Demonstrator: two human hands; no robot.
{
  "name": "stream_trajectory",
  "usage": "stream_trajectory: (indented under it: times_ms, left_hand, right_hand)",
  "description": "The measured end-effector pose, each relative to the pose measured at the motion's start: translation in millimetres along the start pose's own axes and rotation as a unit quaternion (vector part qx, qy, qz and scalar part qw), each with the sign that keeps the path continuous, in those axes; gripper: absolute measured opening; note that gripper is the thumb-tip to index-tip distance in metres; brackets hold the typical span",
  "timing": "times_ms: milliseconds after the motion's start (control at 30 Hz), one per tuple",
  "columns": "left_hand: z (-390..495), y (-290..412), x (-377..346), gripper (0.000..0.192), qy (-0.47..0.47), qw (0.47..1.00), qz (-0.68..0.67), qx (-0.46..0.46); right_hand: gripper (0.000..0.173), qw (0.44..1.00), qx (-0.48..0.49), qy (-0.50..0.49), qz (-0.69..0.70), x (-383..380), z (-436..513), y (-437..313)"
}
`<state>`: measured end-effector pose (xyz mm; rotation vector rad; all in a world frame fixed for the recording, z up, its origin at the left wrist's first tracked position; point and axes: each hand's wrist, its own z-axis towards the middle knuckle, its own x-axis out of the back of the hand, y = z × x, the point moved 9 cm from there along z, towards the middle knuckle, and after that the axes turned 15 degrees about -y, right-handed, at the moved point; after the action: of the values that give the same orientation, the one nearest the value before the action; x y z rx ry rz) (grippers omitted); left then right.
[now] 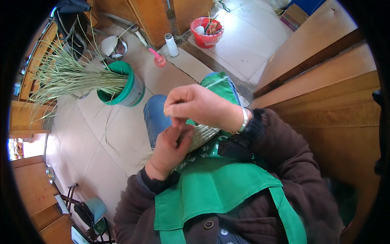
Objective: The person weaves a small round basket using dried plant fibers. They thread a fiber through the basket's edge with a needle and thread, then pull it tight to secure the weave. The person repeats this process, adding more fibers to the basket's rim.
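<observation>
A woven straw piece point(204, 136) with a grid-like weave lies over my lap, partly hidden by both hands. My left hand point(170, 146) grips its near-left side, thumb and fingers curled around the edge. Loose pale straw ends point(147, 158) stick out left of that wrist. Just above, my right hand point(198, 106) has its thumb and forefinger pinched together, its lower fingers touching the left fingertips. Any strand in that pinch is too fine to make out. Beneath the work are a green apron point(219, 186) bearing white writing and my jeans point(157, 114).
A green bucket point(138, 91) of long grass stalks point(76, 77) leans at the left. Beyond my knees are a pink squeeze bulb point(160, 62), a white thread cone point(171, 45) and a lined red bucket point(205, 41). Wooden panels point(323, 106) stand close on my right.
</observation>
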<state>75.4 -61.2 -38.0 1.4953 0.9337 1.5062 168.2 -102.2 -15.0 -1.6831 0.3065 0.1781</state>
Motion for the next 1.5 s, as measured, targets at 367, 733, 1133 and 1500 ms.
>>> stream_trajectory:
  times_ms: [367,733,1133,1500]
  left_hand:
    - [12,-1,8,0.017,-0.078,0.990,-0.109,0.032]
    - [-1,-10,-2,0.018,-0.061,0.982,-0.172,0.040]
    - [-10,-3,-6,0.016,-0.049,0.993,-0.101,0.037]
    - [-9,0,-5,0.016,-0.046,0.994,-0.098,0.016]
  right_hand:
    - [0.038,0.903,0.040,0.345,-0.254,76,-141,-40]
    - [0.020,0.956,0.135,0.084,-0.247,-16,-102,-4]
    - [0.012,0.957,0.156,0.138,-0.202,-18,-94,23]
    - [0.008,0.945,0.172,0.134,-0.245,-20,-93,17]
